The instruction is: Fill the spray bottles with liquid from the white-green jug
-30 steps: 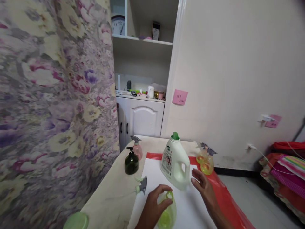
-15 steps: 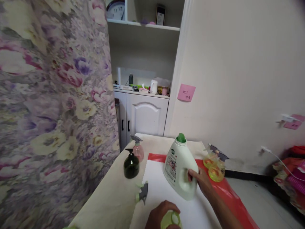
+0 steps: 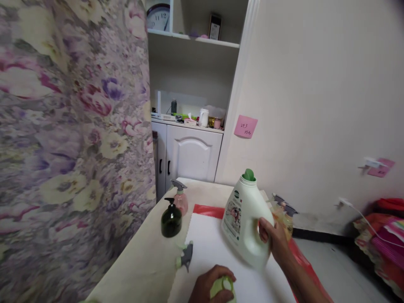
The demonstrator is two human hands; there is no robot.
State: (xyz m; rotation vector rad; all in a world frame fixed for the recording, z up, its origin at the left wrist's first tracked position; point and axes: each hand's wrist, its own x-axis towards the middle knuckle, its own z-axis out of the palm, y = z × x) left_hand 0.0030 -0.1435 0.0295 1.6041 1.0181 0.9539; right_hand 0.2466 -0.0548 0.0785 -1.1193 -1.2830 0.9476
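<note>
My right hand [image 3: 272, 235] grips the handle of a large pale green detergent jug [image 3: 244, 223]. The jug leans to the left, uncapped, with a green pour spout showing in its neck. Low in the view, my left hand [image 3: 210, 284] is wrapped round a small light green bottle [image 3: 223, 287] whose open mouth faces up. A grey and green spray head [image 3: 185, 256] lies beside it on the left, near the edge of a white sheet [image 3: 205, 240]. The lower part of the small bottle is out of frame.
A dark green pump bottle [image 3: 171, 219] and a pink spray bottle [image 3: 181, 202] stand at the table's left. Yellow spray bottles [image 3: 288, 225] are partly hidden behind the jug, on red plastic [image 3: 208, 210]. A floral curtain [image 3: 75, 147] hangs at left, a white cabinet [image 3: 192, 158] behind.
My right hand has moved the jug up and to the right, now covering more of the yellow bottles. My left hand still holds the small bottle in about the same place.
</note>
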